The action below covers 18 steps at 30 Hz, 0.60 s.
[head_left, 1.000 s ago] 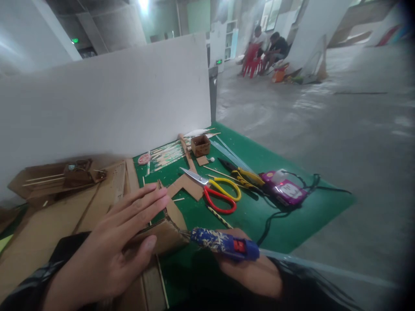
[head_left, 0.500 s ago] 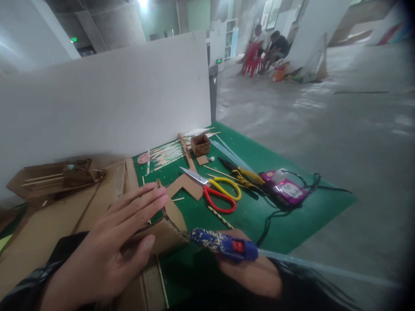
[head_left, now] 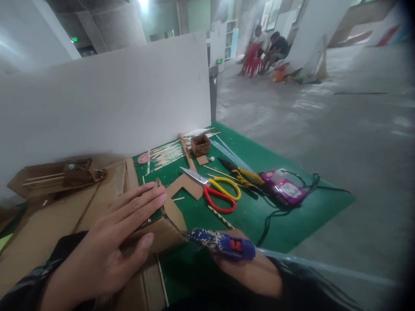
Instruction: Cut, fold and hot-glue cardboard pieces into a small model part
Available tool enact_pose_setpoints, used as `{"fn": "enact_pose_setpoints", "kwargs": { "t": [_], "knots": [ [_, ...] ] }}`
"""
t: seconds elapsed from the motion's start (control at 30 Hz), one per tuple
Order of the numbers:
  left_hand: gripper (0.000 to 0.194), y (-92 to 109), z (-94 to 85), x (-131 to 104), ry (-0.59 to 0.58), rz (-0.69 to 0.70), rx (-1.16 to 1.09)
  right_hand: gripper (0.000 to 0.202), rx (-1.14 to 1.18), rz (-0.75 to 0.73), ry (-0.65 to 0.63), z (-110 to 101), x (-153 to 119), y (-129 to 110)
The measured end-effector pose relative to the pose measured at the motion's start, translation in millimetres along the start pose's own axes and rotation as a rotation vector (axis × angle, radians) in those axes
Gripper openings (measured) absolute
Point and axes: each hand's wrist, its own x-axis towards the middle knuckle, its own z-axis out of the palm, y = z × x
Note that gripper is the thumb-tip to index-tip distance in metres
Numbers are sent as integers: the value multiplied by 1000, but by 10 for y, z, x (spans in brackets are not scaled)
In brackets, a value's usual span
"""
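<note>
My left hand (head_left: 113, 242) lies over a folded cardboard piece (head_left: 165, 235), its fingers across the top and its thumb against the near side. A blue glue gun (head_left: 223, 245), with pale stringy residue on its front, is in my right hand (head_left: 249, 270). The gun's nozzle meets the right corner of the cardboard piece. A clear glue stick sticks out behind it. Beyond the cardboard lie red-and-yellow-handled scissors (head_left: 220, 192) and an L-shaped cardboard cutout (head_left: 186, 185).
Pliers (head_left: 243, 175) and a purple device with a black cord (head_left: 285, 188) lie on the right. Thin sticks (head_left: 168, 153) and a small cardboard box (head_left: 200, 145) are at the back. A cardboard assembly (head_left: 55, 175) stands left. Two people sit far off.
The rear of the glue gun and my right hand have shifted very slightly left. My left hand and the cardboard piece stay almost the same.
</note>
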Motion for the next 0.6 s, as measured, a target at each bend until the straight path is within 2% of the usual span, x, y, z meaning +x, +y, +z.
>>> {"fn": "enact_pose_setpoints", "kwargs": {
  "t": [0.2, 0.6],
  "knots": [
    [63, 1, -13, 0, 18, 3, -10, 9, -50, -51, -20, -34, 3, -114],
    [62, -29, -11, -17, 30, 3, -34, 7, -44, -34, 64, -12, -42, -79]
  ]
}}
